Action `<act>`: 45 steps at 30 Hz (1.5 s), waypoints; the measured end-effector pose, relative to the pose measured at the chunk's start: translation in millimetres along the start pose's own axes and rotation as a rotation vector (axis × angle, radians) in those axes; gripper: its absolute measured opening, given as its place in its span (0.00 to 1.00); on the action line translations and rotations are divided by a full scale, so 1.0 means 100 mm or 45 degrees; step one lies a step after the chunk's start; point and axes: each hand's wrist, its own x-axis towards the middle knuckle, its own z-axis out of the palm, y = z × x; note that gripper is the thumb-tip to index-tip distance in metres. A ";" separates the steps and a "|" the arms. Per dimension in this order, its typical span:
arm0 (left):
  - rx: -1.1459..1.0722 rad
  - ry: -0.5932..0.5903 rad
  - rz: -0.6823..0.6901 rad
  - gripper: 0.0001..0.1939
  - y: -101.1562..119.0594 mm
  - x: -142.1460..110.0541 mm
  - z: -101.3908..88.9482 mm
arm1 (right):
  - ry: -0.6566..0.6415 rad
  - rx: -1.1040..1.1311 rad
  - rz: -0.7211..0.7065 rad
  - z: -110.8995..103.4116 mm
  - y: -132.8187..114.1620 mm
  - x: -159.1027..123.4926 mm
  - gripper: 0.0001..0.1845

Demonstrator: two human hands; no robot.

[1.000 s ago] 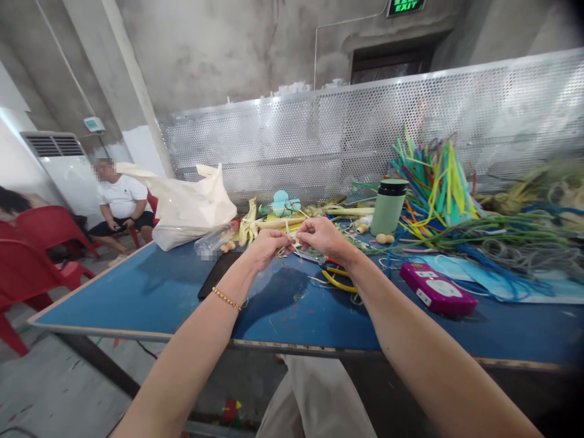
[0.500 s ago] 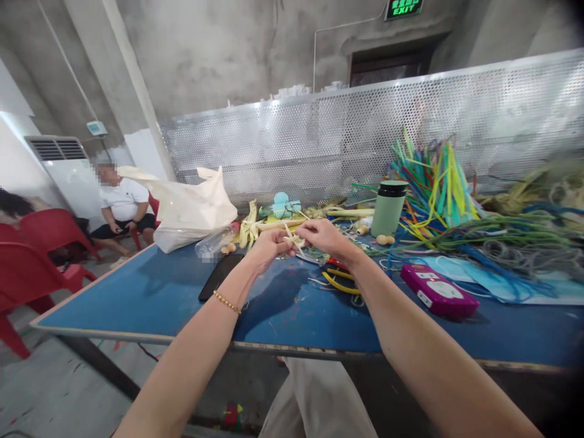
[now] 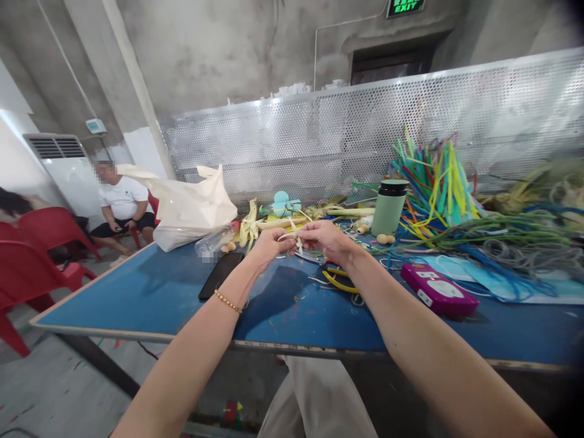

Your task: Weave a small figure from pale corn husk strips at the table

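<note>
Both my hands meet above the blue table (image 3: 150, 292), pinching a small pale straw-like strip piece (image 3: 295, 238) between them. My left hand (image 3: 269, 244), with a gold bead bracelet at the wrist, has its fingers closed on the left end. My right hand (image 3: 325, 238) pinches the right end, fingers curled. Below the right wrist lie yellow-handled pliers (image 3: 340, 281) on the table. A black phone (image 3: 221, 274) lies flat just left of my left forearm.
A green flask (image 3: 389, 207), a bundle of coloured strips (image 3: 433, 182), a magenta device (image 3: 437, 291), a cream bag (image 3: 189, 207) and a clear bottle (image 3: 214, 241) stand on the table. A seated person (image 3: 119, 204) and red chairs (image 3: 36, 255) are at left.
My hands stayed together over the same spot, shifting slightly as the fingers rework the pale strip piece. Nothing else on the table moved.
</note>
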 end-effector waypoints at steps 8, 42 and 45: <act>-0.006 -0.013 -0.008 0.13 -0.03 0.00 0.01 | -0.111 0.182 0.137 -0.03 0.05 0.04 0.15; -0.262 0.182 -0.105 0.16 -0.09 0.07 -0.02 | 0.131 -0.421 -0.156 0.06 0.04 0.01 0.09; -0.189 0.160 -0.130 0.18 -0.07 0.05 -0.02 | 0.140 -0.462 -0.162 0.07 0.04 0.02 0.08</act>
